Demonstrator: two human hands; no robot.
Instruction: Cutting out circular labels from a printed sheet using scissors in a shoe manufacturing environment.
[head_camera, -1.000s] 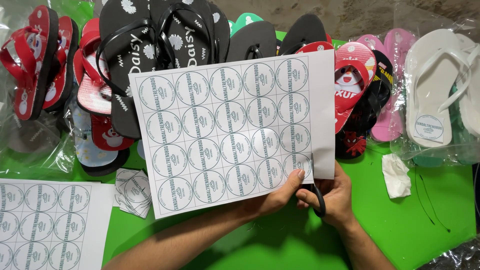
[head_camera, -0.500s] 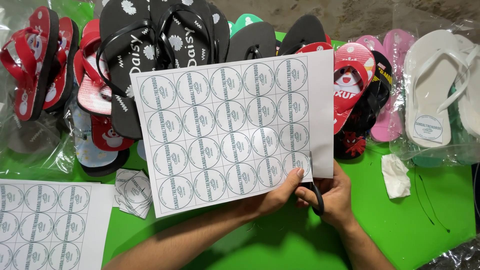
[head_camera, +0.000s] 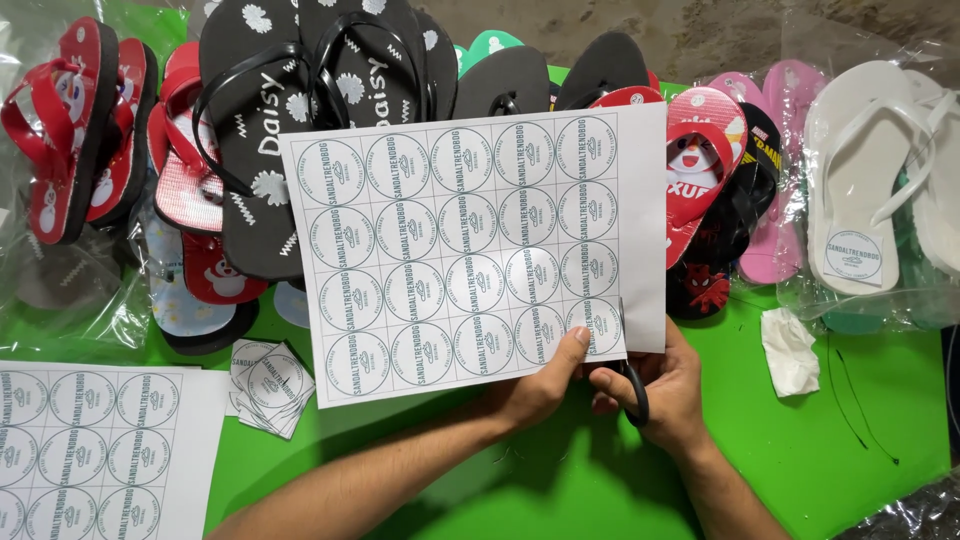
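A white sheet (head_camera: 470, 240) printed with rows of round labels is held upright over the green table. My left hand (head_camera: 540, 385) pinches its lower right corner, thumb on a label. My right hand (head_camera: 668, 392) grips black-handled scissors (head_camera: 634, 392) just under the sheet's bottom edge. The blades reach up into a cut along the line beside the right-hand column of labels.
Flip-flops lie in a row at the back: red (head_camera: 70, 130), black (head_camera: 270, 130), pink (head_camera: 775, 170) and bagged white ones (head_camera: 860, 180). A second label sheet (head_camera: 90, 450) lies at the lower left, with cut label squares (head_camera: 265, 385) beside it. A crumpled white tissue (head_camera: 790, 350) sits at the right.
My left thumb has crept slightly up and left on the sheet. The scissors and the sheet stay almost where they were.
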